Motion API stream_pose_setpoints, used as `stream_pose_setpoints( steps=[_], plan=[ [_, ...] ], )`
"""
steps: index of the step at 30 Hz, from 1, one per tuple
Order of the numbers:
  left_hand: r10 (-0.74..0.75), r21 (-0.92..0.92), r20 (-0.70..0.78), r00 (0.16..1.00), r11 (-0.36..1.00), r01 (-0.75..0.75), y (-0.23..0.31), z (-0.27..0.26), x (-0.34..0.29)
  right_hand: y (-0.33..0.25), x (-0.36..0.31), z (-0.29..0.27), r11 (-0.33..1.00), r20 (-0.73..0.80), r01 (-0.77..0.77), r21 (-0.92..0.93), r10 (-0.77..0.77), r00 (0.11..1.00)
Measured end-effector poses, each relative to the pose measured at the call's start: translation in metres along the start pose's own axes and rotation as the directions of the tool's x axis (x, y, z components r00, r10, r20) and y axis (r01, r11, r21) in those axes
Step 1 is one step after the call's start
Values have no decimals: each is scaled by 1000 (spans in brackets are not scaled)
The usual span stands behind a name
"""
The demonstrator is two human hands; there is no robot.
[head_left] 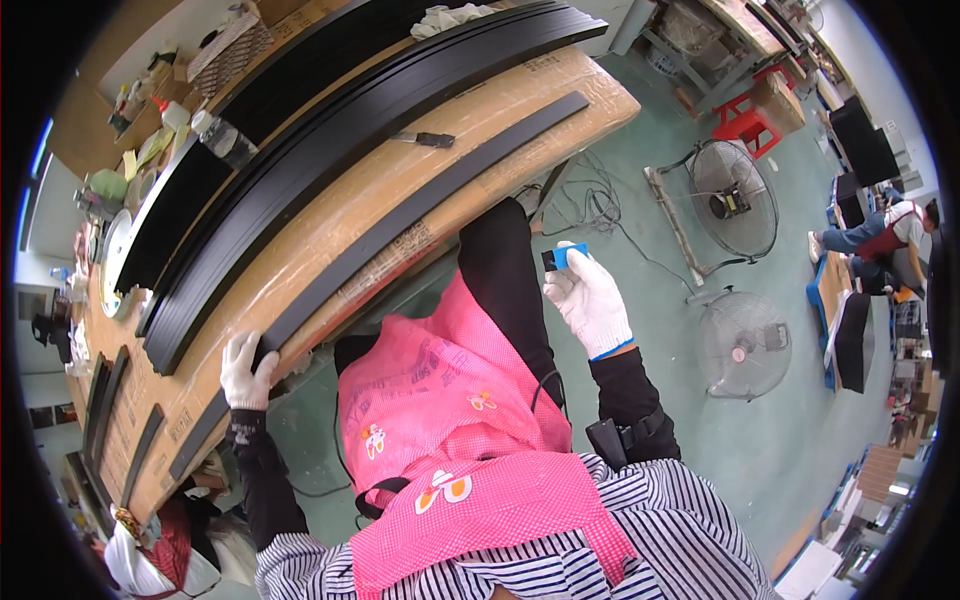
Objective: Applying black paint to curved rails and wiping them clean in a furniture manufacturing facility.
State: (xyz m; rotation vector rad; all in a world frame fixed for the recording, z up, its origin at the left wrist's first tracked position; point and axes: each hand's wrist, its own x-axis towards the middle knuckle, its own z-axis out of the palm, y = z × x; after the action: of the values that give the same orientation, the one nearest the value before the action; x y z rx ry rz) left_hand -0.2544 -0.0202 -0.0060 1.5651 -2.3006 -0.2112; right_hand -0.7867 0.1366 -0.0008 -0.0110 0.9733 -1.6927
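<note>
Your right white-gloved hand (588, 298) is pinching a small blue-and-black block (570, 257) in its fingertips, well apart from the table; your left white-gloved hand (247, 372) is touching the long, flat, black strip (400, 214), so it is the nearer one; I can't tell if its fingers are squeezing or just pressing; from there the strip is slanting away and rightward, along the brown, cardboard-topped table's (520, 102) near edge; from your right fingers, it is lying left and farther out.
</note>
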Motion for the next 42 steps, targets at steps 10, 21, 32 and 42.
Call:
stream_pose_setpoints(
  steps=[10,21,32,42],
  plan=[
    [-83,155,23,996,985,79,21,-16,-13,-43,81,-7,961,-89,200,-193,-220,971],
    [121,66,-200,972,992,-110,135,62,66,-180,269,34,55,542,614,-788,-412,732],
    [106,154,-173,979,985,-79,128,67,63,-165,290,30,173,584,657,-734,-334,740],
    [94,160,-151,984,985,-70,126,68,62,-161,293,26,23,659,721,-693,-384,646]
  ],
)
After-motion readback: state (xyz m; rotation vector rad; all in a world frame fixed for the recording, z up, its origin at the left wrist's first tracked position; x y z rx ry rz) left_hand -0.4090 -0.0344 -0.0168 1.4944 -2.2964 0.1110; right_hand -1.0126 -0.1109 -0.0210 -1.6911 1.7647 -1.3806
